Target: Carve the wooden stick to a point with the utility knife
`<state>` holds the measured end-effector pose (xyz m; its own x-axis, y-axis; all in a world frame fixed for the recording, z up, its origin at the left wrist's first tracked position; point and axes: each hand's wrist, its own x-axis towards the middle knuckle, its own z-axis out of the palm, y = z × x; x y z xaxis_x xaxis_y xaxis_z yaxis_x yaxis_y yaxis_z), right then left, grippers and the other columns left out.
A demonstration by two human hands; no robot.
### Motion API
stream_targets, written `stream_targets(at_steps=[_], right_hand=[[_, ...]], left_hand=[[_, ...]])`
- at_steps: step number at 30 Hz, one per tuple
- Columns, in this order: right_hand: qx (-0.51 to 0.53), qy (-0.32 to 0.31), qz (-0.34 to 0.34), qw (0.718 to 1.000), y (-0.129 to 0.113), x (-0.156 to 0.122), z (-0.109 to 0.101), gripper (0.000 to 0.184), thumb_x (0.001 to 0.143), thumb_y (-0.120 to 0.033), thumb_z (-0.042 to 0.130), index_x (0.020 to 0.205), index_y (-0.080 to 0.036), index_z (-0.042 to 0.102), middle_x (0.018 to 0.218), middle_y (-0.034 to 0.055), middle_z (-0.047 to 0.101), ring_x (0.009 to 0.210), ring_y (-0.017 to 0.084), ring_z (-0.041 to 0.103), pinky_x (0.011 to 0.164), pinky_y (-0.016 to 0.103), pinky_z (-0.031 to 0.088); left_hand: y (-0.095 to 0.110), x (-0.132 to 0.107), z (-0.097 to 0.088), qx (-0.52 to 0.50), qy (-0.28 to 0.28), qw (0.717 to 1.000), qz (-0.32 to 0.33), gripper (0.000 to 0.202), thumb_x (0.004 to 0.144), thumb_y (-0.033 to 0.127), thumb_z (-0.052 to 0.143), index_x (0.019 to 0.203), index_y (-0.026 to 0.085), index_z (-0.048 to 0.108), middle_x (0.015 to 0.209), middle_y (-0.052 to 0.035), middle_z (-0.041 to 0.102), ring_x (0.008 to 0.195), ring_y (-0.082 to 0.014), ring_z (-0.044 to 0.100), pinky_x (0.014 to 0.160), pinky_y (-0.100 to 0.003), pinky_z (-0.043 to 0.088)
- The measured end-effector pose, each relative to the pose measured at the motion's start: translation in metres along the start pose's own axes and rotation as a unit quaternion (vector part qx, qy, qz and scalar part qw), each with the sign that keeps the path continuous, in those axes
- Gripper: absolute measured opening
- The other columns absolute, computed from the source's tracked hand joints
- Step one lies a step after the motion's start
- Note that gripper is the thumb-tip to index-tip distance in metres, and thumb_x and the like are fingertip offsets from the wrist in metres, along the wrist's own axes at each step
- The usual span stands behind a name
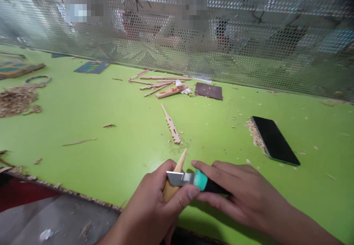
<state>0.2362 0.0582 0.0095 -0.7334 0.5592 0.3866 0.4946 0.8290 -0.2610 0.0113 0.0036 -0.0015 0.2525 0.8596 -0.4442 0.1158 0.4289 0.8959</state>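
Note:
My left hand [155,204] grips a pale wooden stick [181,160] whose pointed tip sticks up and away from me. My left thumb presses on the back of a knife blade [178,178]. My right hand [240,197] holds that knife by its black and teal handle [204,182], with the blade laid across the stick. Both hands are over the near edge of the green table [129,134]. A carved, notched wooden stick [171,125] lies on the table just beyond them.
A black phone [275,140] lies at the right beside a strip of wood shavings [254,132]. Several sticks and scraps [163,84] and a dark brown sheet [208,91] lie near the perforated metal screen [193,42]. A shavings pile [16,99] sits far left.

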Motion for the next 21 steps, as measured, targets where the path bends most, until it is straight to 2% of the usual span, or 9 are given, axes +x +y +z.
stream_targets(at_steps=[3, 6, 8, 12, 16, 18, 21], right_hand=[[-0.047, 0.017, -0.003, 0.999, -0.004, -0.001, 0.001, 0.044, 0.115, -0.049, 0.045, 0.136, -0.016, 0.064, 0.079, -0.0003, 0.07, 0.062, 0.013, 0.065, 0.057, 0.027, 0.046], [-0.088, 0.036, 0.013, 0.995, -0.005, -0.005, 0.002, 0.042, 0.114, -0.043, 0.05, 0.143, -0.015, 0.061, 0.085, 0.0031, 0.074, 0.066, 0.015, 0.068, 0.06, 0.028, 0.05], [-0.113, 0.054, 0.046, 0.991, -0.003, -0.009, 0.002, 0.043, 0.111, -0.04, 0.056, 0.147, -0.015, 0.058, 0.096, 0.0072, 0.079, 0.073, 0.017, 0.073, 0.062, 0.029, 0.052], [-0.087, 0.107, 0.103, 0.985, 0.008, -0.012, 0.001, 0.042, 0.108, -0.042, 0.062, 0.144, -0.021, 0.064, 0.114, 0.0095, 0.083, 0.087, 0.022, 0.08, 0.069, 0.029, 0.06], [0.024, 0.071, 0.159, 0.984, 0.017, -0.005, -0.001, 0.034, 0.106, -0.047, 0.062, 0.127, -0.024, 0.077, 0.112, 0.0065, 0.084, 0.086, 0.023, 0.081, 0.071, 0.03, 0.064], [0.061, 0.064, 0.215, 0.973, 0.02, -0.002, -0.001, 0.036, 0.106, -0.05, 0.061, 0.122, -0.024, 0.08, 0.106, 0.0052, 0.085, 0.078, 0.021, 0.08, 0.065, 0.029, 0.063], [0.108, 0.054, 0.286, 0.95, 0.026, 0.001, 0.0, 0.041, 0.105, -0.055, 0.06, 0.123, -0.025, 0.082, 0.103, 0.0047, 0.085, 0.075, 0.022, 0.079, 0.06, 0.028, 0.06]], left_hand=[[0.003, -0.001, 0.0, 0.055, 0.028, 0.998, -0.006, 0.043, 0.096, 0.064, 0.066, 0.088, 0.024, 0.051, 0.055, 0.0114, 0.048, 0.035, -0.0082, 0.042, 0.034, -0.017, 0.03], [0.007, -0.001, 0.002, 0.109, 0.078, 0.991, 0.021, 0.043, 0.098, 0.063, 0.064, 0.085, 0.022, 0.058, 0.064, 0.0057, 0.054, 0.053, -0.0127, 0.049, 0.048, -0.021, 0.036], [0.009, -0.001, 0.002, 0.122, 0.092, 0.988, 0.035, 0.046, 0.099, 0.065, 0.062, 0.086, 0.021, 0.06, 0.071, 0.0027, 0.056, 0.064, -0.0154, 0.05, 0.056, -0.023, 0.037], [0.008, -0.002, -0.002, 0.06, 0.031, 0.997, 0.039, 0.043, 0.101, 0.064, 0.062, 0.096, 0.022, 0.06, 0.075, 0.0042, 0.051, 0.066, -0.0148, 0.045, 0.057, -0.024, 0.036], [0.005, -0.004, -0.01, -0.035, -0.045, 0.997, 0.056, 0.028, 0.108, 0.05, 0.058, 0.121, 0.025, 0.056, 0.081, 0.0056, 0.044, 0.066, -0.0132, 0.04, 0.059, -0.023, 0.037], [0.004, -0.004, -0.014, -0.088, -0.07, 0.992, 0.058, 0.031, 0.109, 0.047, 0.058, 0.131, 0.026, 0.054, 0.085, 0.0048, 0.045, 0.067, -0.0128, 0.041, 0.062, -0.024, 0.038], [0.002, -0.002, -0.017, -0.139, -0.101, 0.983, 0.068, 0.032, 0.111, 0.046, 0.059, 0.135, 0.026, 0.055, 0.089, 0.003, 0.051, 0.072, -0.0125, 0.049, 0.07, -0.026, 0.041]])
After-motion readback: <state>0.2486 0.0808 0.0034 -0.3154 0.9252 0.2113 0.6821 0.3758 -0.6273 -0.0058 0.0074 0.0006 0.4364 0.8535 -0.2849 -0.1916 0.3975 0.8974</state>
